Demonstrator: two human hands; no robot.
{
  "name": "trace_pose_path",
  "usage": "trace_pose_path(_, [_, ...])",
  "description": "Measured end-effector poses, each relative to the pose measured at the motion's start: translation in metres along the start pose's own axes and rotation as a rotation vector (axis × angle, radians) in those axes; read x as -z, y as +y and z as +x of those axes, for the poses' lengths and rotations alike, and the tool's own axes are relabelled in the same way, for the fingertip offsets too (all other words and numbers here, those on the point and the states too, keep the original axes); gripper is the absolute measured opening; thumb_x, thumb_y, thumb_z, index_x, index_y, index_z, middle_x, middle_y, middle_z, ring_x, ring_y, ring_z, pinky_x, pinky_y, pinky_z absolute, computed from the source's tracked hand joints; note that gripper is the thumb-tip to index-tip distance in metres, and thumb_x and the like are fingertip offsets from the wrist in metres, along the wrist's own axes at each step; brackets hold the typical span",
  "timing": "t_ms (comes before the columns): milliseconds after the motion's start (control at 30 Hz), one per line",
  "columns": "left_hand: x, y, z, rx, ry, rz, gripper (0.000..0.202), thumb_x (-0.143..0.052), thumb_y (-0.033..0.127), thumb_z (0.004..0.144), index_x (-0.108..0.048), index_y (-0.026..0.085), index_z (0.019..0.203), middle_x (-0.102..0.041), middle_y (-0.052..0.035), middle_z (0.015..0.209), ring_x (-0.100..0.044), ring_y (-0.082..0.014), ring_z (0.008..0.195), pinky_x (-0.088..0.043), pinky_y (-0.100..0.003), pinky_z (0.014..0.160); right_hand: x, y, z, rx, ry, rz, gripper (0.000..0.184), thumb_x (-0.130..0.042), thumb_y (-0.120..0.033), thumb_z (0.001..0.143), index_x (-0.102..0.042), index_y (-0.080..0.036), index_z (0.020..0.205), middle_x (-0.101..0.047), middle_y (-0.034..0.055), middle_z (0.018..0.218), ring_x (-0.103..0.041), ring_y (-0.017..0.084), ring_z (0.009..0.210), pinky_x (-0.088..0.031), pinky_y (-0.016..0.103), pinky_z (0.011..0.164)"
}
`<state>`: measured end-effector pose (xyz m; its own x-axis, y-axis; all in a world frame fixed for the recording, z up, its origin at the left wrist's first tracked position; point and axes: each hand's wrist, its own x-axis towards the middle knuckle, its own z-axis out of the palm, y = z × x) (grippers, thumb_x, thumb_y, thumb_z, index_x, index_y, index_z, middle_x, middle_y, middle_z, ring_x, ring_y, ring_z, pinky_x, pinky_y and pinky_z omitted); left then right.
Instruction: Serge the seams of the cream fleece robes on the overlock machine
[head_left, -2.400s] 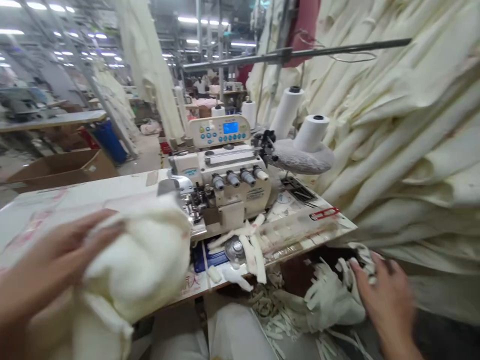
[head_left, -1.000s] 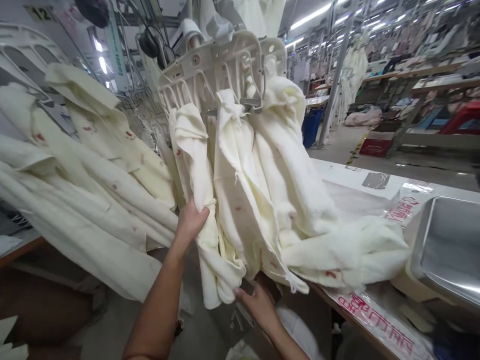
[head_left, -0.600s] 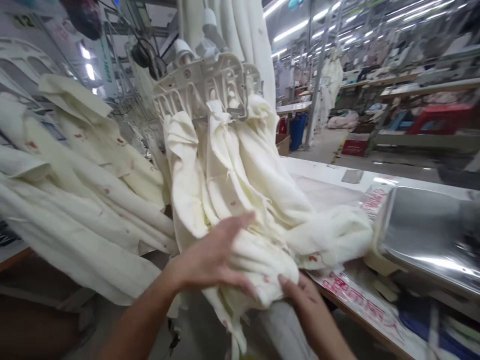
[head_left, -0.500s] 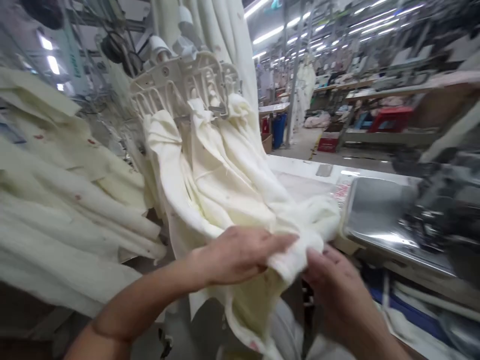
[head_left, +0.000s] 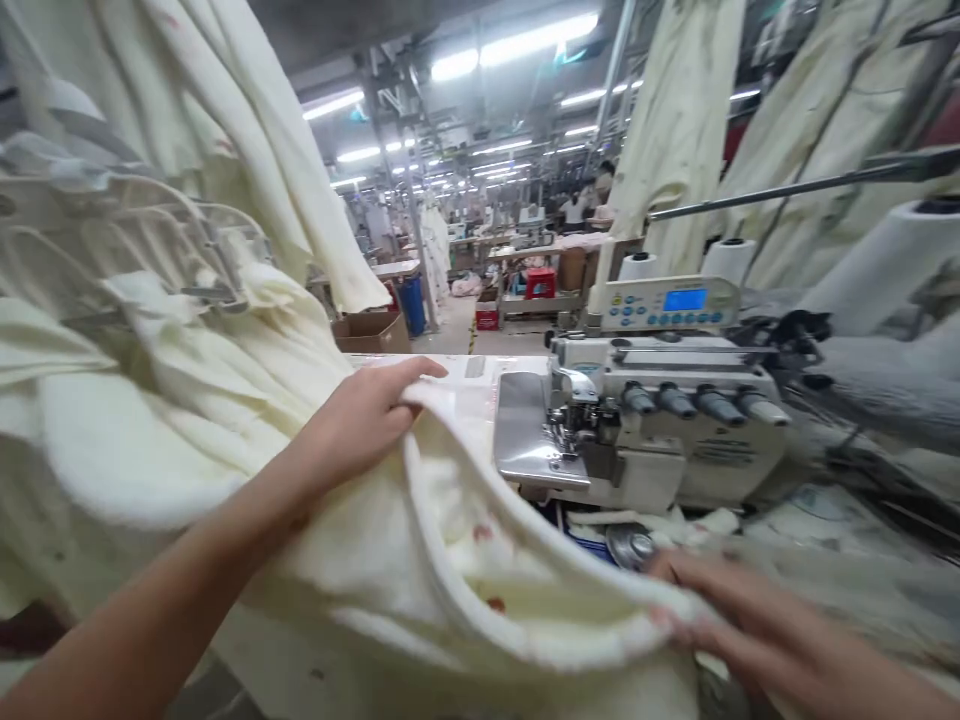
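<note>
A sewing machine (head_left: 697, 445) stands beyond cream cloth (head_left: 536, 575) in both hands (head_left: 367, 412) (head_left: 757, 630).

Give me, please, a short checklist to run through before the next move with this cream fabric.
1. Left hand gripping the edge of the cream fabric: ok.
2. Right hand gripping the opposite end of the opening: ok, though blurred.
3. Opening spread between both hands: ok.
4. Cream fabric set on the metal plate: not ok, it passes in front.
5. Display reading: cannot tell, lit but too blurred.
6. Offcuts removed from beside the sewing machine: not ok.
</note>
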<state>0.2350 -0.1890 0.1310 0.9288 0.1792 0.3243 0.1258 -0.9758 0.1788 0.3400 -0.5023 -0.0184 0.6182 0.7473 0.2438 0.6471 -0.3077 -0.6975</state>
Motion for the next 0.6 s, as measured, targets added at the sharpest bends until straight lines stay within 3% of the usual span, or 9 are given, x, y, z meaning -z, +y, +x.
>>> trace_pose_path(33, [-0.013, -0.005, 0.013, 0.045, 0.037, -0.016, 0.043, -0.04, 0.006, 0.074, -0.06, 0.025, 0.108, -0.068, -0.0007, 0.103, -0.062, -0.0225, 0.097, -0.047, -0.032, 0.083, 0.007, 0.002, 0.013, 0.008, -0.097, 0.013, 0.027, -0.051, -0.048, 0.083, -0.067, -0.026, 0.088, -0.069, 0.0046, 0.091, -0.064, 0.02, 0.082, -0.051, 0.025, 0.069])
trace_pose_path(67, [-0.026, -0.006, 0.026, 0.094, 0.096, 0.011, 0.04, -0.04, 0.007, 0.076, -0.06, 0.022, 0.107, -0.068, -0.0036, 0.104, -0.062, -0.0245, 0.098, -0.047, -0.035, 0.084, 0.009, 0.003, 0.027, 0.0, -0.111, 0.018, 0.03, -0.045, -0.046, 0.087, -0.066, -0.025, 0.092, -0.067, 0.0055, 0.095, -0.063, 0.021, 0.088, -0.05, 0.027, 0.075])
trace_pose_path(167, [-0.07, 0.009, 0.048, 0.122, 0.238, 0.126, 0.039, -0.048, 0.011, 0.08, -0.053, 0.013, 0.118, -0.056, -0.0157, 0.124, -0.051, -0.0318, 0.116, -0.038, -0.045, 0.095, -0.005, 0.006, 0.066, -0.104, 0.124, -0.067, 0.03, -0.04, -0.039, 0.088, -0.057, -0.021, 0.106, -0.064, 0.0078, 0.106, -0.061, 0.023, 0.096, -0.046, 0.033, 0.081])
trace_pose_path(200, [-0.087, 0.019, 0.047, 0.068, 0.232, 0.118, 0.042, -0.052, 0.013, 0.079, -0.051, 0.011, 0.121, -0.05, -0.0179, 0.131, -0.045, -0.0326, 0.121, -0.034, -0.047, 0.099, -0.013, 0.007, 0.074, -0.138, 0.188, -0.101, 0.028, -0.041, -0.039, 0.087, -0.055, -0.021, 0.105, -0.065, 0.0077, 0.103, -0.061, 0.023, 0.093, -0.046, 0.033, 0.078])
trace_pose_path(267, [-0.122, 0.042, 0.036, -0.157, 0.094, -0.057, 0.034, -0.053, 0.02, 0.083, -0.052, 0.015, 0.117, -0.056, -0.0126, 0.124, -0.05, -0.0253, 0.114, -0.038, -0.039, 0.098, -0.026, 0.008, 0.08, -0.182, 0.248, -0.14, 0.023, -0.045, -0.04, 0.086, -0.054, -0.021, 0.096, -0.066, 0.0052, 0.093, -0.062, 0.022, 0.082, -0.044, 0.031, 0.07])
trace_pose_path(367, [-0.161, 0.066, 0.018, -0.231, 0.01, -0.165, 0.021, -0.047, 0.032, 0.089, -0.056, 0.018, 0.101, -0.062, -0.0069, 0.102, -0.053, -0.0234, 0.099, -0.042, -0.038, 0.088, -0.032, 0.01, 0.079, -0.18, 0.255, -0.102, 0.022, -0.046, -0.042, 0.086, -0.056, -0.023, 0.087, -0.066, 0.0012, 0.084, -0.06, 0.018, 0.074, -0.042, 0.027, 0.066])
trace_pose_path(467, [-0.174, 0.07, 0.016, -0.205, -0.035, -0.186, 0.014, -0.044, 0.027, 0.09, -0.054, 0.019, 0.088, -0.06, -0.0043, 0.091, -0.052, -0.0221, 0.089, -0.041, -0.037, 0.08, -0.028, 0.011, 0.077, -0.185, 0.216, -0.003, 0.024, -0.041, -0.041, 0.088, -0.057, -0.023, 0.086, -0.065, -0.0004, 0.083, -0.059, 0.016, 0.076, -0.041, 0.025, 0.064])
trace_pose_path(600, [-0.17, 0.065, 0.026, -0.185, -0.139, -0.281, 0.008, -0.046, 0.021, 0.088, -0.053, 0.019, 0.087, -0.061, -0.0021, 0.089, -0.052, -0.0202, 0.087, -0.038, -0.036, 0.078, -0.024, 0.013, 0.082, -0.289, 0.243, -0.06, 0.021, -0.044, -0.04, 0.086, -0.054, -0.022, 0.083, -0.06, -0.0031, 0.066, -0.052, 0.014, 0.057, -0.036, 0.024, 0.055])
